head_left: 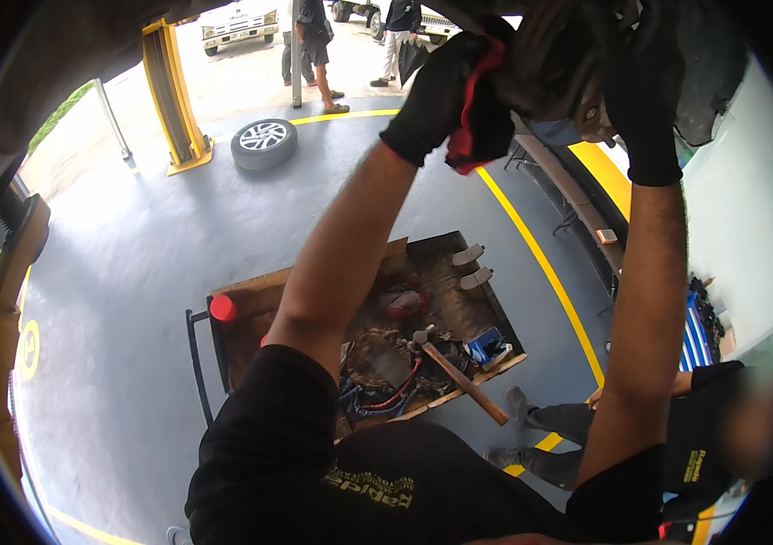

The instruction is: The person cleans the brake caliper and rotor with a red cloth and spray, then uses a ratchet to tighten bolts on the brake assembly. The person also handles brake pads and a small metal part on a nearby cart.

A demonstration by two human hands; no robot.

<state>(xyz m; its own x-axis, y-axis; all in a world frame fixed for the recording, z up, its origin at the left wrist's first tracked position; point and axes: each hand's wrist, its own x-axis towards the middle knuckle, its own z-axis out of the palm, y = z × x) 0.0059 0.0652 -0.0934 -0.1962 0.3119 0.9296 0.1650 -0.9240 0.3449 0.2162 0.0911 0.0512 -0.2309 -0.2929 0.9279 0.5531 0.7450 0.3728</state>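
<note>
Both my arms reach up to a dark vehicle part (550, 64), perhaps a wheel hub or brake assembly, at the top right. My left hand (436, 95), in a black glove, is closed round a red and black cloth (473, 113) beside the part's left side. My right hand (648, 109), also gloved in black, is raised against its right side; its fingers are lost in shadow. Below my arms, a wooden-topped cart (436, 254) carries a hammer (459, 377), two brake pads (473, 267), a crumpled rag (402, 302), a red-topped container (223, 308) and a blue box (488, 346).
A co-worker (713, 445) is close by at the lower right. A wheel (264, 143) lies on the floor near a yellow lift post (173, 100). A long bench (577, 195) runs along the right. Several people and trucks are outside at the back.
</note>
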